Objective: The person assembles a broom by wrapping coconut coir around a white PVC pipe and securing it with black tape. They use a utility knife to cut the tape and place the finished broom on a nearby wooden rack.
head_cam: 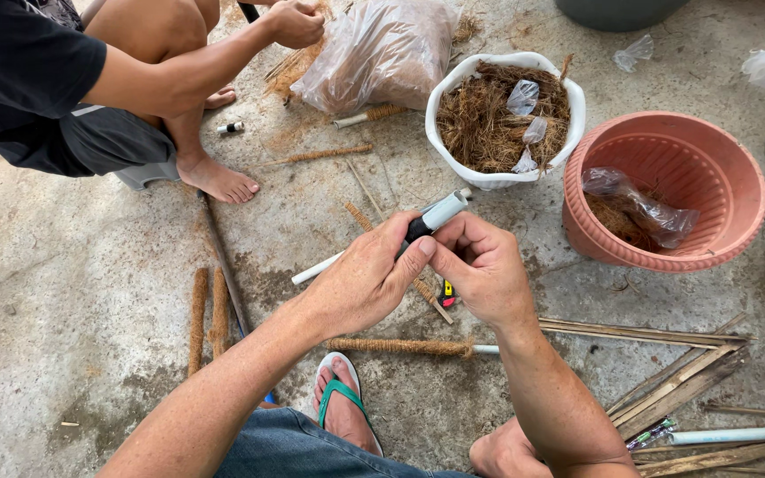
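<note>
Both my hands meet in the middle of the view around a marker pen [434, 215] with a black body and a grey cap. My left hand [367, 276] grips the black body. My right hand [480, 265] pinches the pen just below the cap. Under my hands lie a white tube [316, 268] and a small yellow and red object [446, 293] on the concrete floor. A stick wrapped in brown coconut fibre [400, 346] lies just below my hands.
A white pot [498, 180] of coconut fibre and a pink plastic pot [666, 257] sit behind. Another person [126, 80] crouches at upper left beside a plastic bag of fibre [382, 53]. Split bamboo strips [675, 389] lie right. My foot in a green sandal [343, 407] is below.
</note>
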